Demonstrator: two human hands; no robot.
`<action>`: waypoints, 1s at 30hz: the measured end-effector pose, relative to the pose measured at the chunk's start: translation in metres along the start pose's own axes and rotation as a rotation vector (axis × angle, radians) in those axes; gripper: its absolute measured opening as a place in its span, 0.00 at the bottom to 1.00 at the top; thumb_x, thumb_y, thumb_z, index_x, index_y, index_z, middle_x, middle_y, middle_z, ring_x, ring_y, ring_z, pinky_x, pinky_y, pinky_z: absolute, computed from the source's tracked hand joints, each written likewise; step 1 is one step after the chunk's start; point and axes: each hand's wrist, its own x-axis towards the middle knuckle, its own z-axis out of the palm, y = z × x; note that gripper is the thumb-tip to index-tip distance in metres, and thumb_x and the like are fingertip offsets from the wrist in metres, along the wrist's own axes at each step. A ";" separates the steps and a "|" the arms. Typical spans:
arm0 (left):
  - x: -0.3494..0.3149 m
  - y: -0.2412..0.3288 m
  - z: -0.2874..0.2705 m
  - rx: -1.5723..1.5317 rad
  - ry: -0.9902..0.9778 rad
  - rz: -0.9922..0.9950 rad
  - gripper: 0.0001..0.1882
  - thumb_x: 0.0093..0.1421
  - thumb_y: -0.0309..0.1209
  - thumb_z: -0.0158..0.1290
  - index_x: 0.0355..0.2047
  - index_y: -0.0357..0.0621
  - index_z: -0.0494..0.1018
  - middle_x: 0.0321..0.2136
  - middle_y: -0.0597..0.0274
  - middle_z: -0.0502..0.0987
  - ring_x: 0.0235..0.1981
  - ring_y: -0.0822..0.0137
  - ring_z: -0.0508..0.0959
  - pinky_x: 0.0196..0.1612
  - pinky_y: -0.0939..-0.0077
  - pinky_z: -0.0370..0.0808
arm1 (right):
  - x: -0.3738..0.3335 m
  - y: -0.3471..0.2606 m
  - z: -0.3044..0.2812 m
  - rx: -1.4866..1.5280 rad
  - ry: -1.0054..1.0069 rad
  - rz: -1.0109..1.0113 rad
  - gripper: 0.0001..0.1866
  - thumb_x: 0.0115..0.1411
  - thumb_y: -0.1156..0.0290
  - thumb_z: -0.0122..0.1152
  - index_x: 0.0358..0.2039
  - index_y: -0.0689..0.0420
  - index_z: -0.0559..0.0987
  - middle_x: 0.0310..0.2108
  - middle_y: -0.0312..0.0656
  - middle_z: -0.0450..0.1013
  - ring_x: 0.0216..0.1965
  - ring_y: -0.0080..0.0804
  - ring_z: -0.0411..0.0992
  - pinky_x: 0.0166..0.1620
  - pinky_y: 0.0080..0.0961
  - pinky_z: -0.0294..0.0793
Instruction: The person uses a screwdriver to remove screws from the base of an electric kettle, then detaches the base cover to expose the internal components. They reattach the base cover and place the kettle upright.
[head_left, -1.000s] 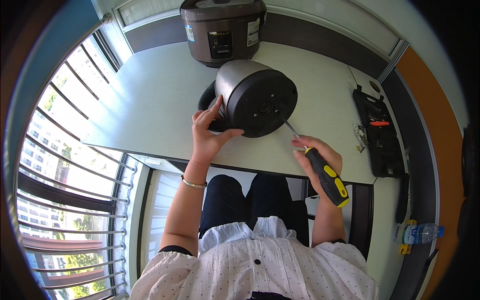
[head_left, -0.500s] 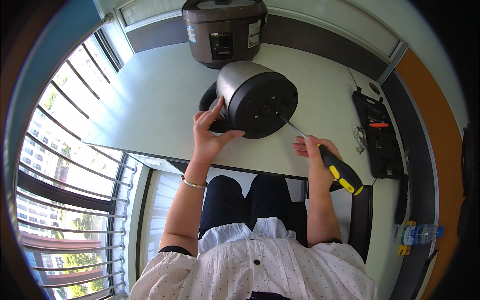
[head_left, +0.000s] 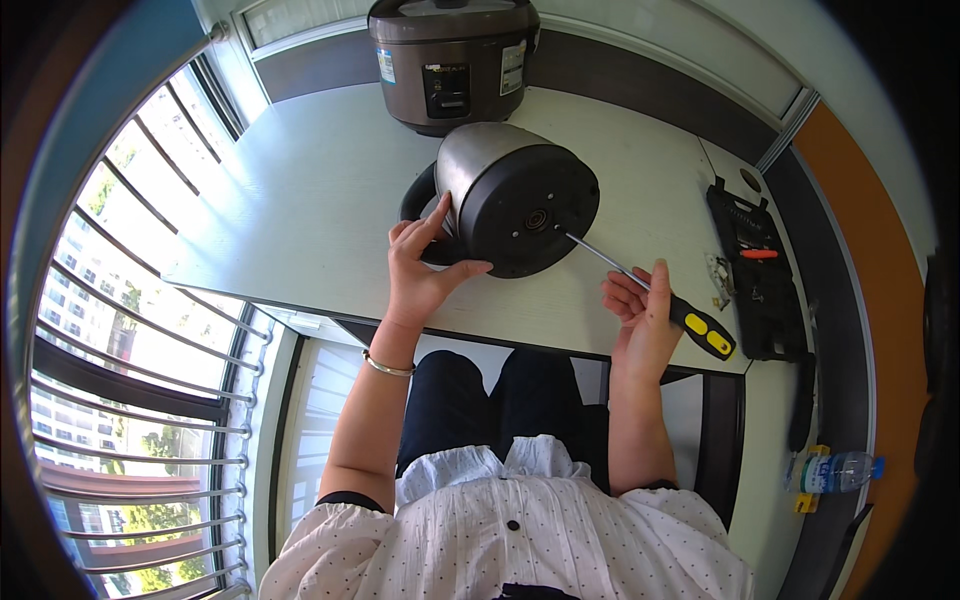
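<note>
An electric kettle (head_left: 530, 185) with a brushed steel body lies tilted on its side on the table, its round black base facing me. My left hand (head_left: 425, 268) grips its lower left edge, thumb on the base and fingers along the steel near the black handle (head_left: 417, 195). In my right hand (head_left: 640, 318) is a screwdriver (head_left: 704, 327) with a black and yellow grip. Its shaft runs up and left, and the tip meets a screw hole beside the ring-shaped socket (head_left: 538, 219) in the base. My right fingers are curled loosely, thumb raised against the tool.
Behind the kettle stands a brown rice cooker (head_left: 450, 75). On the right of the white table (head_left: 290, 190) lie an open black tool case (head_left: 760, 270) and small metal parts (head_left: 719, 278). A water bottle (head_left: 835, 471) lies at lower right; a barred window (head_left: 140, 350) is at left.
My right hand has turned, and its thumb now points up. The screwdriver's grip has rolled and swung slightly up and right. My left hand and the kettle stay nearly still.
</note>
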 end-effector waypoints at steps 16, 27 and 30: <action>0.000 -0.003 0.001 -0.008 0.003 -0.006 0.44 0.29 0.34 0.71 0.53 0.44 0.71 0.21 0.69 0.71 0.31 0.70 0.67 0.46 0.75 0.59 | -0.004 -0.007 -0.018 -0.442 -0.619 -0.429 0.09 0.51 0.79 0.64 0.33 0.63 0.75 0.37 0.47 0.74 0.37 0.32 0.75 0.43 0.25 0.73; 0.000 -0.005 0.000 -0.035 0.019 -0.016 0.44 0.29 0.34 0.71 0.52 0.43 0.71 0.22 0.68 0.73 0.30 0.70 0.67 0.46 0.74 0.60 | -0.002 -0.013 -0.015 -0.922 -0.812 -0.806 0.14 0.42 0.75 0.71 0.31 0.56 0.77 0.42 0.47 0.74 0.34 0.40 0.76 0.35 0.25 0.76; 0.000 -0.006 0.001 -0.030 0.019 -0.024 0.44 0.30 0.34 0.71 0.52 0.43 0.71 0.23 0.69 0.73 0.29 0.71 0.68 0.46 0.75 0.60 | -0.004 -0.004 -0.020 -0.855 -0.831 -0.682 0.13 0.43 0.76 0.70 0.31 0.56 0.77 0.43 0.47 0.74 0.35 0.39 0.76 0.36 0.25 0.76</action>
